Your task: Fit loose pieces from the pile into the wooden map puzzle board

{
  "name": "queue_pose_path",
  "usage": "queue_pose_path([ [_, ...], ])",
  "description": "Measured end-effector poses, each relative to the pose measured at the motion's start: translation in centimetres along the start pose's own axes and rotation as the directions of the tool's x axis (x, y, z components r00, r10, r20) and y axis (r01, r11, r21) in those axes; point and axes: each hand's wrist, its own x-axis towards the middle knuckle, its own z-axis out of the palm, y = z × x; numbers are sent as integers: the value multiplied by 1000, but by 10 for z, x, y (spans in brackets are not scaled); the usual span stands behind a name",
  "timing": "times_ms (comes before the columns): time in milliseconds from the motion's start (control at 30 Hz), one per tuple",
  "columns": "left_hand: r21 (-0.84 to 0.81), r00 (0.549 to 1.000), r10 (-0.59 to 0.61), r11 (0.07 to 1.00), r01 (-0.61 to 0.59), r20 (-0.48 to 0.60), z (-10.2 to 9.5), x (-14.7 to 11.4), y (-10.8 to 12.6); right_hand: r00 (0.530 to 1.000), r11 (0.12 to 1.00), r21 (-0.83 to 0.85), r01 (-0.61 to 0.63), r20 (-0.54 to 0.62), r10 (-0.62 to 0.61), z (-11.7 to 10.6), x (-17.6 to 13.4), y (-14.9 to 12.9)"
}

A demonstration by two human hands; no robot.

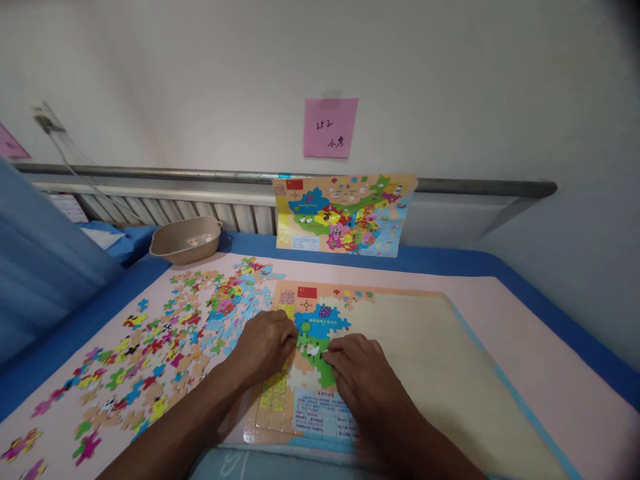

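Observation:
A partly assembled jigsaw puzzle map [320,323] lies in its board [425,360]. Pieces fill its left side: a blue area, a green area with white animals and a block of text at the bottom. My left hand [270,340] is closed at the left edge of the green area, thumb and finger pinched; whatever they hold is hidden. My right hand [361,370] rests lower right of it, its fingers bent together on a green puzzle piece [327,375] by the white animals. Loose puzzle pieces [150,360] are spread left of the board.
A printed reference map [345,217] leans upright against the rail [480,187]. The beige basin [187,243] at the back left holds a few pieces. A pink note [330,128] is stuck on the wall. A blue curtain [50,253] hangs at the left.

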Motion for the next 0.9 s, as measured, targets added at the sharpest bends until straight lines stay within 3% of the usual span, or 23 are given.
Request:
queue_pose_path([
  [433,30,999,20,999,-21,31,3,2,7,999,999,-26,-20,45,21,-1,0,-2],
  [900,45,998,3,999,-6,61,1,2,8,1000,1000,12,-24,7,24,2,-1,-1],
])
